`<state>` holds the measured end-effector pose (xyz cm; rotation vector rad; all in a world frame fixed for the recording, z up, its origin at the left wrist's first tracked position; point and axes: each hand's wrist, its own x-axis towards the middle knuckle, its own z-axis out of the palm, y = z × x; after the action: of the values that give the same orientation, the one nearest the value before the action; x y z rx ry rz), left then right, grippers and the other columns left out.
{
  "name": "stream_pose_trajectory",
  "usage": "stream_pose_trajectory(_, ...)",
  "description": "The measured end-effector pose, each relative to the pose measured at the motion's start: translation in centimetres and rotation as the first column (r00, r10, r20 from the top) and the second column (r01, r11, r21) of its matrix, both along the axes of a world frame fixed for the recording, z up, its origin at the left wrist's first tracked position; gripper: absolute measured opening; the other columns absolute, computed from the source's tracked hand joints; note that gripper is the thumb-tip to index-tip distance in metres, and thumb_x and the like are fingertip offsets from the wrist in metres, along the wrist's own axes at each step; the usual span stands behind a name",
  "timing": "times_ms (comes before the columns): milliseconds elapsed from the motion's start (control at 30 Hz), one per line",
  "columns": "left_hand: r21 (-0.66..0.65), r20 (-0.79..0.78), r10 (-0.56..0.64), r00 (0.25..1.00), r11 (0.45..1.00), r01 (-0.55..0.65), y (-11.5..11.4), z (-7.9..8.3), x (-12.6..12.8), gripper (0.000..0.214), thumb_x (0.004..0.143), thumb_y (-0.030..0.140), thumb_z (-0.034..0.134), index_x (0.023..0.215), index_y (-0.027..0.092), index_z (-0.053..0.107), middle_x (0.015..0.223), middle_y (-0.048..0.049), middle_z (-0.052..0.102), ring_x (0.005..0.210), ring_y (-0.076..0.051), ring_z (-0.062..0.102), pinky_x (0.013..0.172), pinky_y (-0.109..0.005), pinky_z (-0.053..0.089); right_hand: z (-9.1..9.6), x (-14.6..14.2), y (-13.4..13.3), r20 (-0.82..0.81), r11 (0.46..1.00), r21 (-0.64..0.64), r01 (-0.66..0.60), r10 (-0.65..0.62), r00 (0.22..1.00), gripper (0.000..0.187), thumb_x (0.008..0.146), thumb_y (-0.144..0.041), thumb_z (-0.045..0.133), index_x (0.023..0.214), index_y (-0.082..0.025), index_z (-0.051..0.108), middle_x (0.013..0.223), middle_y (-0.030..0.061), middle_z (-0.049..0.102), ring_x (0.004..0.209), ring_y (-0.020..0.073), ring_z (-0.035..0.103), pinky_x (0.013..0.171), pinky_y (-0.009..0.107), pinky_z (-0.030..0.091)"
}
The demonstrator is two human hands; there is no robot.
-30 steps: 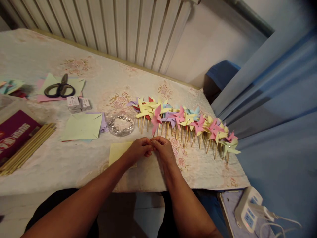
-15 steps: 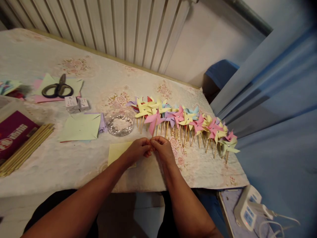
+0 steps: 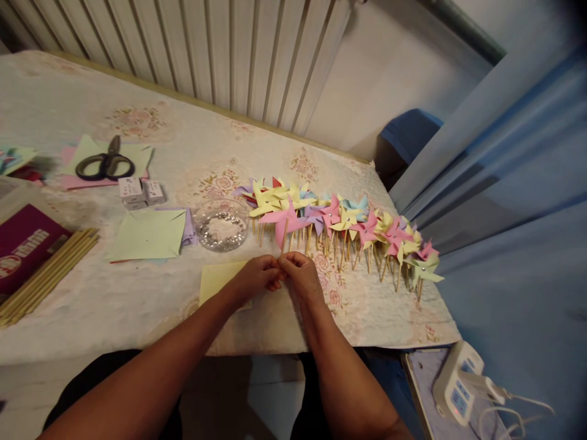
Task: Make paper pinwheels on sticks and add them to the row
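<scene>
Both hands meet near the table's front edge, fingers pinched around the stick of a pink paper pinwheel (image 3: 285,223). My left hand (image 3: 260,272) comes in from the left and my right hand (image 3: 300,272) from the right, their fingertips touching. The pinwheel points away from me, its pink blades beyond the fingers. Partly under my left wrist lies a pale yellow paper sheet (image 3: 219,281). Farther off, a round clear dish (image 3: 222,235) holds small shiny metal pieces. A long row of finished-looking paper pinwheels (image 3: 348,220) on sticks stretches to the right.
Left of the dish lie cut green paper squares (image 3: 149,235), two small white boxes (image 3: 140,192) and black scissors (image 3: 107,165) on more paper. Wooden sticks (image 3: 55,275) rest by a purple package (image 3: 27,247). A power strip (image 3: 458,382) sits at lower right, near the blue curtain (image 3: 513,275).
The pink pinwheel's blades have turned to a different angle on the stick. Both hands stay almost in the same place, still pinching it.
</scene>
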<state>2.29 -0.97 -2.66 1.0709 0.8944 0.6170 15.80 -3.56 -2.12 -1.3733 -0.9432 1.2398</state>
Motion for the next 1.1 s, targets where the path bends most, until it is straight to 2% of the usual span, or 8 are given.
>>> stream_pose_trajectory(133,0.014,-0.07,0.014,0.997,1.0,-0.013,0.0,-0.1,-0.1,0.01,0.068,0.025,0.063,0.071,0.016,0.059,0.061,0.0002,0.064,0.055,-0.012,0.06,0.058,-0.025,0.047,0.2,0.2,-0.1,0.048,1.0,-0.001,0.024,-0.024,0.999,0.016,0.068,-0.034,0.069,0.065,-0.019,0.064,0.052,-0.0049,0.055,0.052,0.0106,0.046,0.053,0.025,0.033)
stream_pose_trajectory(267,0.114,-0.167,0.127,0.978,0.987,-0.109,0.3,-0.3,-0.2,0.014,0.07,0.028,0.066,0.071,0.018,0.057,0.056,0.0021,0.062,0.052,-0.013,0.059,0.053,-0.024,0.045,0.3,0.4,-0.1,0.071,0.999,0.007,0.052,-0.052,0.996,0.017,0.068,-0.034,0.069,0.062,-0.02,0.062,0.052,-0.006,0.052,0.051,0.0091,0.04,0.052,0.025,0.029)
stream_pose_trajectory(367,0.154,-0.158,0.203,0.966,0.972,-0.179,0.5,-0.1,-0.3,0.014,0.073,0.03,0.065,0.074,0.018,0.057,0.056,0.0024,0.061,0.051,-0.013,0.058,0.053,-0.025,0.046,0.5,0.4,-0.1,0.058,1.0,-0.002,0.02,-0.019,0.998,0.018,0.068,-0.035,0.069,0.062,-0.02,0.062,0.053,-0.0048,0.054,0.051,0.0092,0.042,0.052,0.025,0.029)
stream_pose_trajectory(467,0.116,-0.104,0.269,0.957,0.959,-0.257,0.7,0.4,-0.5,0.024,0.074,0.032,0.066,0.091,0.015,0.062,0.066,0.0012,0.065,0.054,-0.013,0.06,0.056,-0.026,0.049,0.6,0.2,-0.1,0.035,1.0,-0.016,-0.012,0.013,0.999,0.017,0.068,-0.035,0.07,0.064,-0.02,0.063,0.055,-0.0033,0.057,0.05,0.0092,0.044,0.052,0.025,0.03)
stream_pose_trajectory(600,0.057,0.013,0.309,0.951,0.949,-0.31,0.7,1.2,-0.8,0.042,0.077,0.035,0.066,0.114,0.014,0.062,0.092,-0.0042,0.07,0.061,-0.01,0.062,0.059,-0.025,0.05,0.1,0.0,-0.2,0.036,0.999,-0.015,-0.035,0.036,0.999,0.019,0.069,-0.036,0.07,0.064,-0.019,0.063,0.051,-0.004,0.055,0.048,0.0087,0.042,0.051,0.025,0.028)
stream_pose_trajectory(700,0.017,0.081,0.318,0.945,0.947,-0.32,0.7,1.3,-0.9,0.037,0.08,0.038,0.064,0.109,0.015,0.063,0.103,-0.0054,0.07,0.061,-0.008,0.061,0.057,-0.022,0.047,-0.5,-0.2,-0.3,0.029,0.998,-0.023,-0.059,0.06,0.998,0.02,0.07,-0.037,0.071,0.064,-0.02,0.062,0.05,-0.0043,0.054,0.047,0.0089,0.042,0.05,0.025,0.027)
stream_pose_trajectory(833,0.025,0.088,0.316,0.945,0.947,-0.319,0.9,1.0,-1.0,0.028,0.083,0.037,0.06,0.103,0.017,0.064,0.104,-0.004,0.068,0.061,-0.007,0.06,0.056,-0.021,0.046,-0.7,-0.5,-0.4,0.01,0.996,-0.047,-0.076,0.076,0.997,0.02,0.07,-0.036,0.072,0.065,-0.02,0.062,0.05,-0.0046,0.054,0.046,0.0084,0.041,0.049,0.025,0.025)
stream_pose_trajectory(1100,0.021,0.096,0.312,0.945,0.949,-0.315,1.1,1.1,-1.2,0.022,0.083,0.039,0.058,0.082,0.017,0.061,0.079,-0.0008,0.063,0.059,-0.008,0.055,0.055,-0.02,0.041,-0.2,-1.0,-0.5,0.026,0.992,-0.074,-0.105,0.107,0.994,0.022,0.067,-0.038,0.072,0.064,-0.019,0.061,0.05,-0.0045,0.054,0.046,0.008,0.04,0.049,0.024,0.025)
